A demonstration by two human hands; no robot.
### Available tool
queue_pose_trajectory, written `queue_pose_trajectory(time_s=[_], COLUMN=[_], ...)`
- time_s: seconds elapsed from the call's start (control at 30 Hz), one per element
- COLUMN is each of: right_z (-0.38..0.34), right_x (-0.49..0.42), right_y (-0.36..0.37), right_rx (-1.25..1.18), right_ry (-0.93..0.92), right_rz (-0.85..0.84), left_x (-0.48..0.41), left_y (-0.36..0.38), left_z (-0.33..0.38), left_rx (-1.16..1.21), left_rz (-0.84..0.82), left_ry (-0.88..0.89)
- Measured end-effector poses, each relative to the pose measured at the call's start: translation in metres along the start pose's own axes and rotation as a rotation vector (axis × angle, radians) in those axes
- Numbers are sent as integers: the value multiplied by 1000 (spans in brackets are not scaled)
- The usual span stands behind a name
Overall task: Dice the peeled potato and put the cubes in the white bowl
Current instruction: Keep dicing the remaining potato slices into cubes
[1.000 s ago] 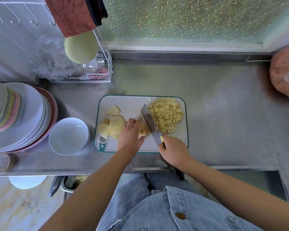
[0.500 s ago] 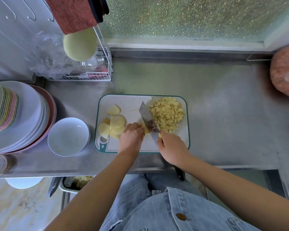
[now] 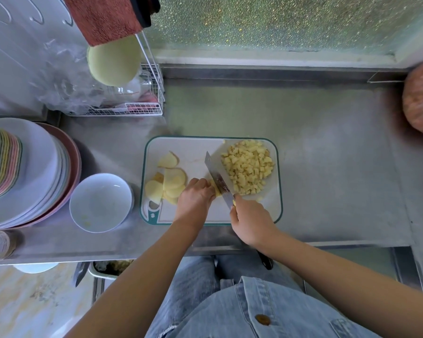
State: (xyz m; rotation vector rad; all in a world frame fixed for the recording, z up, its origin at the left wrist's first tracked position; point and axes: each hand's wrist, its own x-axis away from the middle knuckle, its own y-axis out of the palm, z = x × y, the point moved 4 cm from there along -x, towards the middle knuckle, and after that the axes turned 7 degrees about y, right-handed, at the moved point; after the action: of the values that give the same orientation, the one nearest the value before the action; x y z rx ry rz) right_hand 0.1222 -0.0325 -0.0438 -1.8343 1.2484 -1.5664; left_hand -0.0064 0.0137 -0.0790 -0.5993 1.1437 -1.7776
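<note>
A white cutting board [image 3: 195, 147] with a green rim lies on the steel counter. A heap of potato cubes [image 3: 248, 165] covers its right part. Several potato slices [image 3: 169, 184] lie on its left part. My left hand [image 3: 194, 200] holds down a small stack of potato strips [image 3: 215, 187] with curled fingers. My right hand [image 3: 250, 222] grips the knife [image 3: 216, 178], whose blade stands on the strips right beside my left fingers. The white bowl [image 3: 100, 202] stands left of the board and holds only a few scraps.
A tall stack of plates [image 3: 32, 172] sits at the far left. A wire rack [image 3: 132, 103] with plastic and a green dish stands behind the bowl. A reddish bag [image 3: 420, 103] rests at the right edge. Bare steel counter [image 3: 327, 154] stretches right of the board.
My left hand has curled and slid a little toward me along the strips. The knife has followed it in small cuts, and the cube heap has grown slightly.
</note>
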Motion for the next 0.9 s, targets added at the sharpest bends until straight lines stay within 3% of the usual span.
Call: queue_pose_trajectory(time_s=[0.33,0.9], right_z=[-3,-4], right_x=[-15,-2], right_y=[3,0], right_rx=[-47,-21], right_ry=[18,-8], right_rz=[77,12], left_x=[0,6], left_y=[0,2], left_z=[-1,-5], left_rx=[30,70], left_rz=[1,45], left_ry=[-38,-68])
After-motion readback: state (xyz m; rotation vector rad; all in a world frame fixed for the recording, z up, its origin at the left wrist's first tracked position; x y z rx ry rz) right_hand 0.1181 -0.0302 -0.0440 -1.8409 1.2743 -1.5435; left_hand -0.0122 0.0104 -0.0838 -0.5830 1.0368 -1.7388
